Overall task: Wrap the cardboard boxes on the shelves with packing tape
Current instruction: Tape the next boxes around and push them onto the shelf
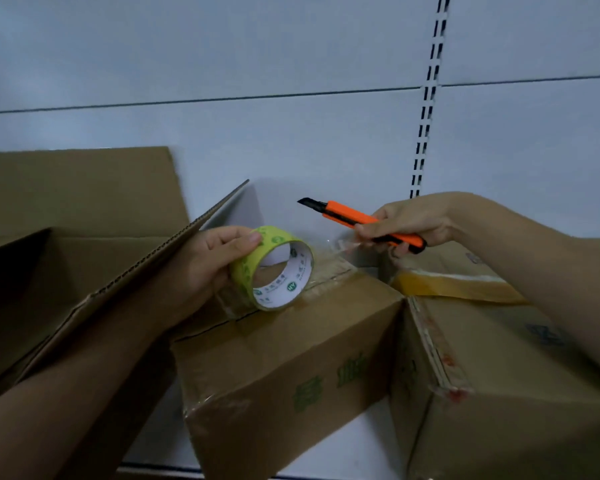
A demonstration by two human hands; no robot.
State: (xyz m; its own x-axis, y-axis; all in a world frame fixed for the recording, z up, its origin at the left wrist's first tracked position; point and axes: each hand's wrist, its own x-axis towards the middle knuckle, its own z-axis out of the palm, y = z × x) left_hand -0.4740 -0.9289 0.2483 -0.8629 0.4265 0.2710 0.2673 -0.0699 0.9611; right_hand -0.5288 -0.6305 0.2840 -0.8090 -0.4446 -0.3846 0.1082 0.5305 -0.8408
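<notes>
A: Setting?
B: White shelf (pixel 160 441), slotted back panel (pixel 291 64). Three cardboard boxes: open one (pixel 66 271) left, closed middle box (pixel 284 358), another (pixel 499 393) right.
A: Hands?
B: Left hand (pixel 205 261) grips packing tape roll (pixel 274 268) on the middle box top. Right hand (pixel 409 223) closed around orange utility knife (pixel 361 221), pinching the clear tape end (pixel 343 245).

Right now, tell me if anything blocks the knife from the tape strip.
Nothing visible does. The knife in the right hand sits just above the strip stretched from the roll in the left hand.
</notes>
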